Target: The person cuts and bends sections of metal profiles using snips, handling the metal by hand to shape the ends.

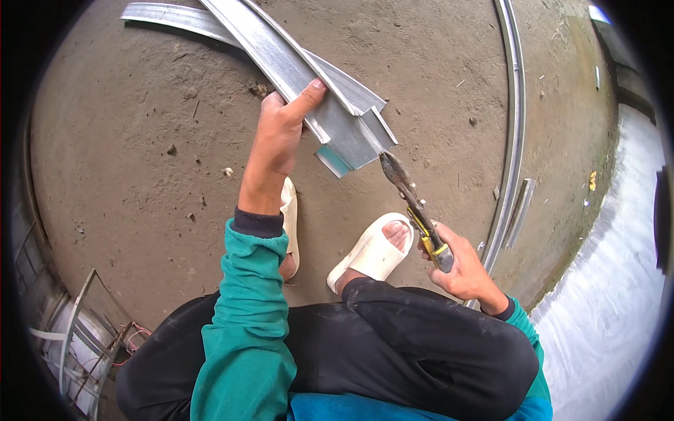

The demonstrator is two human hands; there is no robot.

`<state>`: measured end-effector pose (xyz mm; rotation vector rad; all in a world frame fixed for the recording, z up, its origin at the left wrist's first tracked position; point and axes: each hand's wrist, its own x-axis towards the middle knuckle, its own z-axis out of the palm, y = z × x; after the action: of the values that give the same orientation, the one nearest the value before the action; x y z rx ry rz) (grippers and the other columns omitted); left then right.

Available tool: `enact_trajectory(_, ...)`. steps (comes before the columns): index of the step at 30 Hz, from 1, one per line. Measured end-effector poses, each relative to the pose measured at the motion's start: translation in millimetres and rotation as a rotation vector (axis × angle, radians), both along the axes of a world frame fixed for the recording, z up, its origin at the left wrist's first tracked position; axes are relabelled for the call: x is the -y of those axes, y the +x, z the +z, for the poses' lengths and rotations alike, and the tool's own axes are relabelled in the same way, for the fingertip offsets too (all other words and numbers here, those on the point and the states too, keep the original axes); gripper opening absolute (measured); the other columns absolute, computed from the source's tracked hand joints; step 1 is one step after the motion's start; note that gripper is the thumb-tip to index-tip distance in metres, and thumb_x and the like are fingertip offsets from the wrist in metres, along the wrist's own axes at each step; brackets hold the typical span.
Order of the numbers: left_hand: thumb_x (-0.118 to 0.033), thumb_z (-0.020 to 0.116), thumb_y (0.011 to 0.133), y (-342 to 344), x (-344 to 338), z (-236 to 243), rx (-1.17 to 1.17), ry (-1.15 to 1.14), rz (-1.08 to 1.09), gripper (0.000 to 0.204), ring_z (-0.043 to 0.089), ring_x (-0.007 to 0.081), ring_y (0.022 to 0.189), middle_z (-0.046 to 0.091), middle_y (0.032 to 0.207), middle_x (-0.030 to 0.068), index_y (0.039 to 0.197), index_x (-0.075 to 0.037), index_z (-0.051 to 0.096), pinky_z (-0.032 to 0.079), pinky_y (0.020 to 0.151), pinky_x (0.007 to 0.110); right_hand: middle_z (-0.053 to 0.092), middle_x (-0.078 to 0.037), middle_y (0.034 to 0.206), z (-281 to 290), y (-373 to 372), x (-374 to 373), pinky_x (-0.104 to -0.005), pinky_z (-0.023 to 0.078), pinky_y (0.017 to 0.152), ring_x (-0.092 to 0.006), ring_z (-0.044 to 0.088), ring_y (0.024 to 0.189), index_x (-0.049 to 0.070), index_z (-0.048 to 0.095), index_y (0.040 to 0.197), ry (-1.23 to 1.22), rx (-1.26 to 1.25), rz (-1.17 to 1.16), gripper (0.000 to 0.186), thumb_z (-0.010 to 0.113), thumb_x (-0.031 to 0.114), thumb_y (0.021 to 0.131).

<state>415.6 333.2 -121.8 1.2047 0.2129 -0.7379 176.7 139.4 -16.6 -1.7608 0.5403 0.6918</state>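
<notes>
My left hand [281,133] grips a silver metal channel [281,56], thumb over its upper face, holding it off the ground at a slant. Its near end has cut, separated flaps [351,147]. A second silver strip [175,22] lies crosswise behind it toward the top left. My right hand [453,263] is closed on metal snips [414,210] with black and yellow handles. The snips' dark jaws meet the lower edge of the channel's near end; whether they have bitten into the metal I cannot tell.
Rough grey-brown floor [140,224] surrounds my sandalled feet [372,252]. A long metal channel [514,91] runs down the right, beside a short offcut [519,210]. Bent metal pieces and wires [70,337] lie at the lower left. A pale smooth strip [583,309] edges the right.
</notes>
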Motion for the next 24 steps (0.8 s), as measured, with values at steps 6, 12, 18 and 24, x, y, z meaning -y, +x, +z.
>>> enact_trajectory(6,-0.027,0.071,0.087,-0.4,-0.6,-0.8,-0.021,-0.008,-0.011,0.036,0.061,0.0116,0.086,0.067,0.096,0.0079,0.104,0.004,0.065,0.047,0.077,0.026,0.059,-0.008,0.08,3.1,10.2,-1.6,-0.0322,0.047,0.077,-0.0214,0.058,0.077,0.002,0.055,0.102,0.01,-0.016,-0.004,0.039,0.058,0.002,0.062)
enact_trajectory(12,-0.028,0.072,0.087,-2.1,-1.3,-2.6,-0.011,-0.019,0.0,0.038,0.061,0.0126,0.086,0.067,0.097,0.0085,0.105,0.005,0.065,0.047,0.08,0.026,0.057,-0.008,0.078,0.3,10.1,-4.5,-0.0322,0.045,0.072,-0.0209,0.056,0.075,0.003,0.054,0.093,-0.037,-0.031,0.002,0.025,0.06,0.002,0.068)
enact_trajectory(18,-0.028,0.072,0.087,-2.3,0.0,-5.9,0.002,-0.018,-0.041,0.039,0.06,0.0131,0.088,0.067,0.099,0.0089,0.106,0.005,0.064,0.047,0.081,0.026,0.053,-0.008,0.075,-5.7,5.7,-10.8,-0.0332,0.045,0.072,-0.0214,0.053,0.071,0.003,0.053,0.089,-0.048,-0.008,-0.035,0.02,0.06,0.003,0.07)
enact_trajectory(24,-0.028,0.072,0.087,-2.9,0.3,-9.9,0.0,-0.019,-0.033,0.039,0.06,0.0133,0.09,0.067,0.1,0.0089,0.106,0.006,0.065,0.046,0.083,0.028,0.055,-0.009,0.077,-19.7,1.5,-7.1,-0.0334,0.045,0.072,-0.0215,0.053,0.072,0.002,0.054,0.09,-0.087,-0.004,-0.011,0.021,0.062,0.004,0.071)
